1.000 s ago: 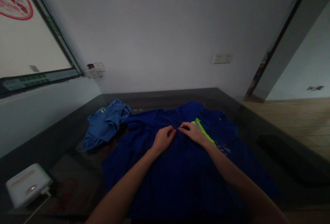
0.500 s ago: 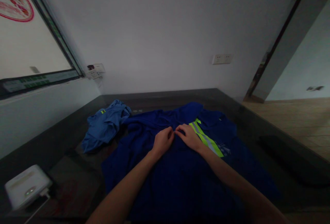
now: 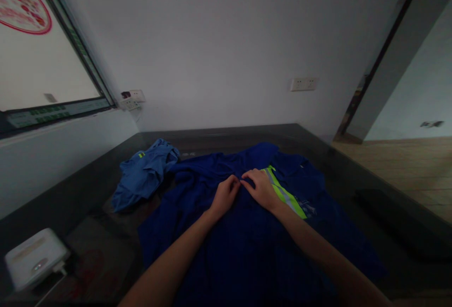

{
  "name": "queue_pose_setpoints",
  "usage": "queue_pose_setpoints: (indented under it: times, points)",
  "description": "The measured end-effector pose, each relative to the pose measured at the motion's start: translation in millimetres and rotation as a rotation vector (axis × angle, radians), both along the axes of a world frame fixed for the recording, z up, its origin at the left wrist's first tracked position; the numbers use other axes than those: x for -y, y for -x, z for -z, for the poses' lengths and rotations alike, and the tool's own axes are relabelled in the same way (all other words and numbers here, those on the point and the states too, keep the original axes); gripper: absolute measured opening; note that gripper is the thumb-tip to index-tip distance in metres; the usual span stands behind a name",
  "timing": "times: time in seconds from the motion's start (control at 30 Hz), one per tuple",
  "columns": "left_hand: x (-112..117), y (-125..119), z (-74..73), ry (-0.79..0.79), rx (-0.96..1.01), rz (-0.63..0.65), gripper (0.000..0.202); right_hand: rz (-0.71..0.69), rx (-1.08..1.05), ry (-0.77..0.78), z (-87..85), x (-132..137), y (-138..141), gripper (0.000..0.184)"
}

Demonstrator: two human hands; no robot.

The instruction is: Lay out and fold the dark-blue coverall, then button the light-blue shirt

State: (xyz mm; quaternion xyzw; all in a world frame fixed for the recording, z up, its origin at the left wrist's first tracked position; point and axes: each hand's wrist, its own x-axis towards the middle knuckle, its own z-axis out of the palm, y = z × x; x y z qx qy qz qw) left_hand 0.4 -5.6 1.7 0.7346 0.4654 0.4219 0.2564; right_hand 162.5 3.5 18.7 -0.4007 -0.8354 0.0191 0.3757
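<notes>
Left hand and right hand are narrowly pinching the blue work jacket lying beneath them, apparently steadying its cloth from both sides.

In dim light we see a dark counter; behind it, a pale wall with sockets; to its left, a window; to its right, tan floor.
</notes>
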Motion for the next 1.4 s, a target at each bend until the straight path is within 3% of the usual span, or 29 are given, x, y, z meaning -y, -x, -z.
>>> queue_pose_setpoints:
  times: [0.13, 0.37, 0.6, 0.8, 0.9, 1.03, 1.2, 1.4]
  points:
    - [-1, 1, 1.3, 0.002, -0.001, -0.001, 0.016, -0.050, 0.132, -0.050, -5.2, 3, -1, 0.013]
    - [3, 6, 0.5, -0.132, -0.350, -0.040, 0.014, -0.115, 0.254, -0.094, -12.1, 7, -2, 0.015]
    - [6, 6, -11.9, -0.248, -0.391, 0.020, 0.023, 0.033, -0.028, -0.036, -6.4, -2, -8, 0.017]
    - [-9, 30, -23.6, -0.247, -0.307, -0.133, 0.025, 0.143, -0.286, 0.030, -12.7, -15, -24, 0.022]
    - [-22, 49, -21.9, -0.132, -0.297, -0.233, 0.022, 0.210, -0.391, 0.032, -15.1, -20, -32, 0.026]
    - [-31, 62, -20.0, -0.071, -0.323, -0.223, 0.019, 0.282, -0.425, 0.032, -11.6, -29, -43, 0.029]
    - [-28, 55, -19.3, -0.196, -0.344, -0.166, 0.018, 0.356, -0.464, 0.008, -11.6, -33, -52, 0.023]
    - [-26, 45, -7.3, -0.115, -0.411, -0.143, 0.016, 0.335, -0.461, -0.023, -15.1, -31, -53, 0.016]
